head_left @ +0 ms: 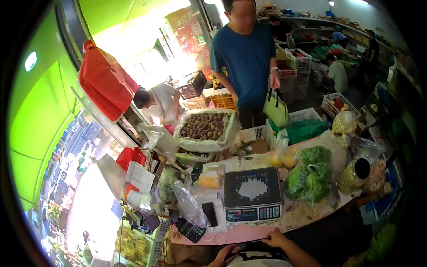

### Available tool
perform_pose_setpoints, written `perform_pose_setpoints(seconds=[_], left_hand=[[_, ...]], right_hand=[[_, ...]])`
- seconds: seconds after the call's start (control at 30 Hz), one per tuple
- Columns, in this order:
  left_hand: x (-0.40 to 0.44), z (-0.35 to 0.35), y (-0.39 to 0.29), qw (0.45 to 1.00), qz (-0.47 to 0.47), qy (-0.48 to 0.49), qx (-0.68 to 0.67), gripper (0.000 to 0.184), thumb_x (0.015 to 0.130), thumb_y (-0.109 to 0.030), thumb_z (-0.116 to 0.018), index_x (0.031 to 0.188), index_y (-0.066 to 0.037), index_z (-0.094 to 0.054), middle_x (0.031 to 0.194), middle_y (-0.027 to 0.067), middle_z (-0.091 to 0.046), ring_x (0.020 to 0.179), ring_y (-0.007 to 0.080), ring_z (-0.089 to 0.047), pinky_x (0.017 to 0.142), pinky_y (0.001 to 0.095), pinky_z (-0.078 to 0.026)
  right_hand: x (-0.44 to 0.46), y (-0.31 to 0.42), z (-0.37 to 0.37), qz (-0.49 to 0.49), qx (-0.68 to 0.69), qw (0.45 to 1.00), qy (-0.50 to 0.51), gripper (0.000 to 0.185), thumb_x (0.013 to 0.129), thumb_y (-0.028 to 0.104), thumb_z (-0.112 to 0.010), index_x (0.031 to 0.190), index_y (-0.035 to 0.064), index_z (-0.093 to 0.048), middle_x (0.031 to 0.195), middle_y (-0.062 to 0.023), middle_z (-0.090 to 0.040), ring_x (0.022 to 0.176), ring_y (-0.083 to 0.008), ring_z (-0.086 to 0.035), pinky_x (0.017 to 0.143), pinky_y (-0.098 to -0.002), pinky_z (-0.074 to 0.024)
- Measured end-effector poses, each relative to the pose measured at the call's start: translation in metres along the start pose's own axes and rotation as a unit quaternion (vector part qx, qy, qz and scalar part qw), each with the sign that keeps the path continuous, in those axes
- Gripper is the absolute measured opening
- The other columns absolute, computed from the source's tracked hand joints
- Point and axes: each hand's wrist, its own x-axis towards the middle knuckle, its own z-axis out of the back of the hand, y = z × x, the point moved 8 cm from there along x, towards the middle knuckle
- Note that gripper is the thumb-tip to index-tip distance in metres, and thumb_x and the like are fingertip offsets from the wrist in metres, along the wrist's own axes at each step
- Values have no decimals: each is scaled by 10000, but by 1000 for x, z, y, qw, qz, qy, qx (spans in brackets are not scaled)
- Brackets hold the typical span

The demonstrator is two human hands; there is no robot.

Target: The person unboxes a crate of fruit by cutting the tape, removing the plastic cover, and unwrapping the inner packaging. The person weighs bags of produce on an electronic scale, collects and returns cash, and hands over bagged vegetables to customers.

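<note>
At the bottom of the view, my left hand (227,254) is low in front of my body, its fingers curled beside something dark that I cannot make out. My right hand (275,239) is at the counter's near edge, fingers bent and closed; a thin dark edge shows by its fingertips, too small to name. Just beyond the hands stands a digital scale (252,191) with a dark, worn plate. Left of it lie a black phone (209,214) and a calculator (191,230). Bagged leafy greens (310,173) sit to the scale's right.
Across the counter (296,221) stands a person (244,58) holding a light green bag (275,109). Another person (162,102) bends near a lined crate of dark round fruit (207,127). A jar (354,174) stands right; bananas (133,244) lie lower left. Several people work farther back.
</note>
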Motion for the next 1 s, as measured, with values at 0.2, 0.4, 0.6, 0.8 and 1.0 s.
perform_pose_setpoints(seconds=[0.2, 0.4, 0.6, 0.8, 1.0], left_hand=[[-10, 10, 3, 981, 118, -36, 150, 324, 935, -293, -715, 1100, -14, -722, 1161, 226, -675, 1053, 353, -657, 916, 409, -525], [-27, 56, 21, 959, 154, -166, 174, 383, 919, -340, -721, 1127, -18, -718, 1248, 270, -616, 1207, 439, -538, 1031, 469, -456], [12, 86, 124, 924, 203, 29, 322, 410, 1033, -368, -475, 1196, -58, -686, 1242, 250, -642, 1174, 422, -568, 1077, 488, -400], [119, 57, 98, 938, 161, 120, 283, 392, 1048, -321, -445, 1226, -54, -671, 1233, 232, -650, 1171, 389, -578, 1076, 457, -410], [184, 14, 19, 953, 61, 193, 225, 379, 1047, -302, -444, 1220, -52, -670, 1225, 221, -652, 1164, 377, -580, 1067, 450, -416]], right_hand=[[-6, -3, -28, -3, -45, 994, 98, 643, 846, 636, -681, 1075, 35, -710, 1382, -603, -209, 1398, -699, -140, 1176, -580, -271], [-8, 5, 15, -8, 55, 997, 62, 609, 864, 596, -680, 1088, 31, -707, 1366, -422, -442, 1319, -554, -412, 1083, -517, -407], [-10, -38, 57, -114, 11, 985, -130, 517, 870, 517, -662, 1009, 27, -745, 1029, -215, -729, 965, -409, -692, 886, -480, -541], [-26, -47, 70, -302, -108, 944, -76, 597, 898, 566, -599, 1091, 25, -759, 1175, -194, -715, 1193, -379, -614, 1007, -502, -449], [-21, -44, 34, -374, -52, 923, -68, 1147, 809, 632, -713, 1481, -186, -274, 1559, -449, -163, 1465, -604, -149, 1100, -697, -303]])
